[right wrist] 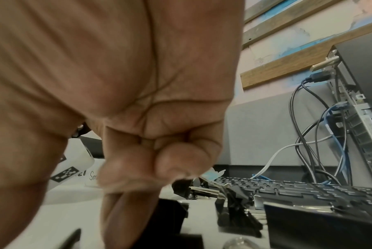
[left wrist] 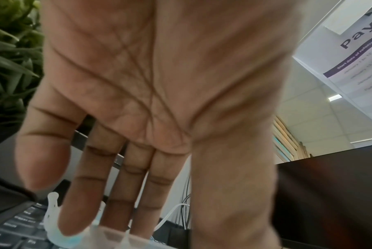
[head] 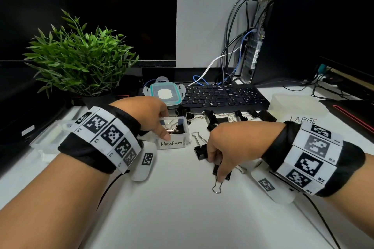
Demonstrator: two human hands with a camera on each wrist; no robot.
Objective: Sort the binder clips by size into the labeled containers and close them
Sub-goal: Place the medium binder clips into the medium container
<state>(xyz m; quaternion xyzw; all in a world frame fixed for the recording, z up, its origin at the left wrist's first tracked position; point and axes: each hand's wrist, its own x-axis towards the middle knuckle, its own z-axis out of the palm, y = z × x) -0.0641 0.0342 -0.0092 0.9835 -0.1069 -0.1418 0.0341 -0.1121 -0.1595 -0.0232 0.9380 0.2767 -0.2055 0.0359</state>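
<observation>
A small clear container labelled Medium [head: 173,144] stands mid-table with several clips inside. My left hand [head: 162,127] is over it, thumb on its front wall; in the left wrist view the left hand [left wrist: 108,219] shows straight fingers reaching down to the container's rim [left wrist: 116,235]. My right hand [head: 216,170] has curled fingers pinching a black binder clip [head: 221,174] that lies on the table; the right wrist view shows the right hand [right wrist: 121,202] pressed onto that clip [right wrist: 166,214]. Another black clip [head: 200,152] lies just to its left. More clips [head: 222,117] are piled by the keyboard.
A clear box labelled LARGE [head: 299,105] sits at the right, another clear box [head: 50,139] at the left, and a teal-rimmed lid [head: 166,93] behind. A keyboard [head: 222,95], potted plant [head: 81,56] and computer tower [head: 293,32] with cables line the back.
</observation>
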